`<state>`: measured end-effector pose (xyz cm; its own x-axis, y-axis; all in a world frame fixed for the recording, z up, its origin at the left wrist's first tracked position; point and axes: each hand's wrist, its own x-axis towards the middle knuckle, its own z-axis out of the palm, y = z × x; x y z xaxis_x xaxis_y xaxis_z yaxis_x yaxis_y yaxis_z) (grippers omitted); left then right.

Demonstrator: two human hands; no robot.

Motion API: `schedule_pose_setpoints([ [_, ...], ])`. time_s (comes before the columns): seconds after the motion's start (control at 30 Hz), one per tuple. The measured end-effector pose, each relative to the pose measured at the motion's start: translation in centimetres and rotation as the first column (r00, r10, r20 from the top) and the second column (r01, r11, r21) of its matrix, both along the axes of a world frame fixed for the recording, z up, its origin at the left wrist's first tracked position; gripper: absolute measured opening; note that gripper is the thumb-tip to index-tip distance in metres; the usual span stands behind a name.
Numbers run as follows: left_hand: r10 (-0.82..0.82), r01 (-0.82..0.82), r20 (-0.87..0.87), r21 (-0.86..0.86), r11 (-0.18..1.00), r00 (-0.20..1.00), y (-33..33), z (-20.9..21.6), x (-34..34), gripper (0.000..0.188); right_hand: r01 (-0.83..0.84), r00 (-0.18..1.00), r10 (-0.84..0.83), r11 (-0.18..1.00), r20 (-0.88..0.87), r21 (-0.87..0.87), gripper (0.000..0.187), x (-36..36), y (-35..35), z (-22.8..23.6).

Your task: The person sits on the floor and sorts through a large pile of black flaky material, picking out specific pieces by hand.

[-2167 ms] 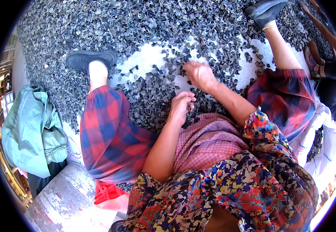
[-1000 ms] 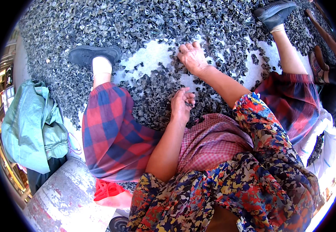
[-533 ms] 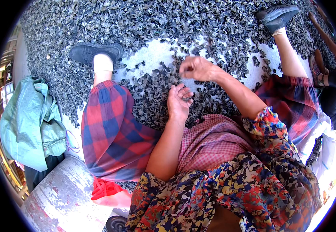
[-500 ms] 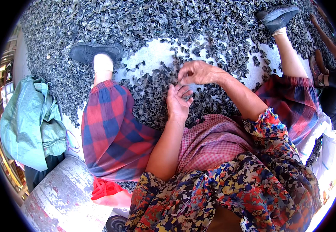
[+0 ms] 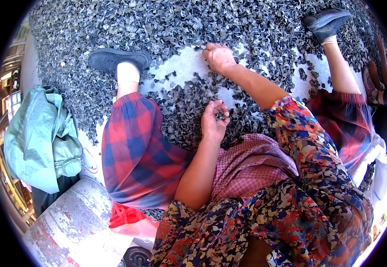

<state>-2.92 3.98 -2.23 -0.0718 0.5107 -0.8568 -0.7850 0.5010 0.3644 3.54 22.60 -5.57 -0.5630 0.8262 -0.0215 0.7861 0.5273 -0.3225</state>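
Dark, curled pieces that look like dried wood ear mushrooms point(image 5: 158, 26) lie thickly over the pale ground. My left hand point(image 5: 214, 122) is held palm up over the nearer pieces, its fingers curled in. Some dark wood ear seems to sit between its fingers and thumb. Farther out, my right hand point(image 5: 220, 58) is back up, at the edge of a bare pale patch beside the thick layer. Its fingers bend down and look closed; their tips are hidden, so what they pinch cannot be made out.
My legs in checked trousers point(image 5: 133, 142) spread to both sides, with dark shoes point(image 5: 120, 60) on the pieces. At left are a green sack point(image 5: 44, 133) and a worn grey metal surface point(image 5: 75, 218), with a red bag point(image 5: 129, 218) near it. Another person's foot point(image 5: 371, 84) shows at right.
My right hand has moved away from my left, outward to the edge of the pieces. My left hand has shifted slightly right and nearer, its fingers more curled.
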Motion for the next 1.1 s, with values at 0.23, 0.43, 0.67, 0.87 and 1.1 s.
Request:
schedule_pose_setpoints([
  [0.23, 0.175, -0.177, 0.027, 0.085, 0.981, 0.984, 0.7, 1.5, -0.3, 0.046, -0.309, 0.915, 0.071, 0.754, -0.396, -0.579, 0.023, 3.3, -2.8, 4.1],
  [0.43, 0.139, -0.142, 0.037, 0.073, 0.987, 0.990, 0.6, 0.6, -0.6, 0.019, 0.096, 0.967, -0.095, 0.995, 0.235, 0.007, 0.053, 3.8, -5.7, 0.4],
  [0.67, 0.174, -0.181, 0.059, 0.156, 0.971, 0.983, 0.9, 0.8, -1.2, 0.013, -0.236, 0.969, 0.242, 0.965, 0.046, -0.110, 0.039, 9.9, -18.2, 3.2],
  [0.87, 0.208, -0.218, 0.067, 0.190, 0.957, 0.976, 0.6, 1.6, -1.9, 0.015, 0.074, 0.997, -0.076, 0.996, -0.024, -0.050, 0.027, 15.9, -16.1, 4.0],
  [1.1, 0.250, -0.254, 0.049, 0.193, 0.948, 0.967, 1.0, 3.0, -3.0, 0.020, 0.292, 0.941, -0.269, 0.953, 0.207, -0.086, 0.061, 16.5, -15.0, 2.0],
])
